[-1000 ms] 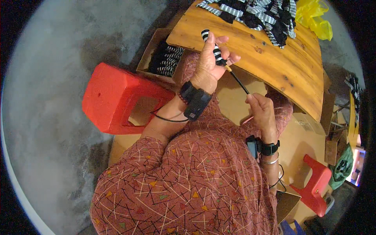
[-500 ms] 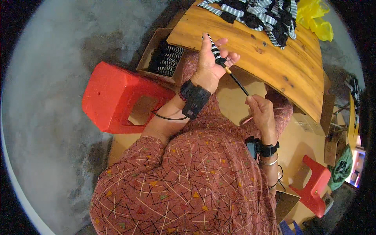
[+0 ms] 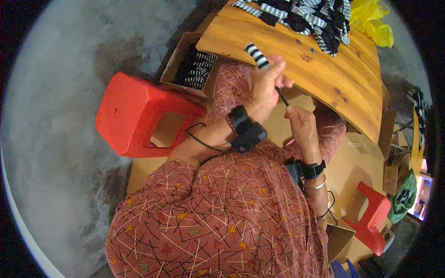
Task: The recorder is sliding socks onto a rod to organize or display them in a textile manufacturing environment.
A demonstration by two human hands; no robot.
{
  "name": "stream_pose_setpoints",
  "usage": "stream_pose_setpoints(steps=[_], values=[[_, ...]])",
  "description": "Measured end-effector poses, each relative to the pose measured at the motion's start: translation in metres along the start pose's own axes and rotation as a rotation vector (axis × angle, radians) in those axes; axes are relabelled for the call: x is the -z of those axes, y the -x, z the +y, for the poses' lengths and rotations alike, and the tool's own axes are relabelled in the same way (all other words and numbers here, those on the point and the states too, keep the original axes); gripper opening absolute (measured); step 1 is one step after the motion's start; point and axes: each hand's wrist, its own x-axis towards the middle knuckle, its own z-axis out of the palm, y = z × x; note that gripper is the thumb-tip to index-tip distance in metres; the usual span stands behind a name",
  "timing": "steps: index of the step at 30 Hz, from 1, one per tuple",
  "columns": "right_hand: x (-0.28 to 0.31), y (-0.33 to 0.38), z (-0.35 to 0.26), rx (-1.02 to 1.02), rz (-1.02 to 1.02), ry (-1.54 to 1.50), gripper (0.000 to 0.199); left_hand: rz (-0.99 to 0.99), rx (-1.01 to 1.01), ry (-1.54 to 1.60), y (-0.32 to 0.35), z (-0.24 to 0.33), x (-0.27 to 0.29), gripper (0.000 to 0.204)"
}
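Note:
My left hand point(image 3: 268, 88), slightly blurred, is closed around a black-and-white striped fabric tube point(image 3: 256, 55) whose end sticks out above the fingers. A thin black rod point(image 3: 282, 97) runs from beneath this hand down to my right hand point(image 3: 303, 124). My right hand grips the rod's lower end between thumb and fingers. Where the rod meets the fabric is hidden by my left hand. Both hands are above my lap, just short of the wooden table's point(image 3: 273, 44) near edge.
On the table lie a pile of striped and black fabric pieces point(image 3: 306, 18) and a yellow plastic bag point(image 3: 369, 21). A cardboard box point(image 3: 169, 74) with more striped pieces stands beside a red stool point(image 3: 123, 116). Another red stool point(image 3: 373, 220) is at right.
My left hand has gone from spread fingers to closed around the striped tube, and has moved down and right toward my right hand. Less of the rod shows now.

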Motion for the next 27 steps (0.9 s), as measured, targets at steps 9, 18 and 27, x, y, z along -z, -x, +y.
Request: stream_pose_setpoints(steps=[9, 18, 27], values=[[-0.015, -0.025, -0.01, -0.304, -0.097, -0.416, 0.034, -0.14, 0.045, -0.08, 0.015, -0.012, 0.005, 0.022], [-0.019, -0.024, 0.003, -0.272, -0.126, -0.359, 0.035, -0.138, 0.223, 0.201, -0.017, 0.026, 0.036, 0.026], [-0.005, -0.011, -0.002, -0.083, -0.09, -0.203, 0.034, -0.088, 0.082, 0.235, -0.021, 0.03, 0.029, 0.029]])
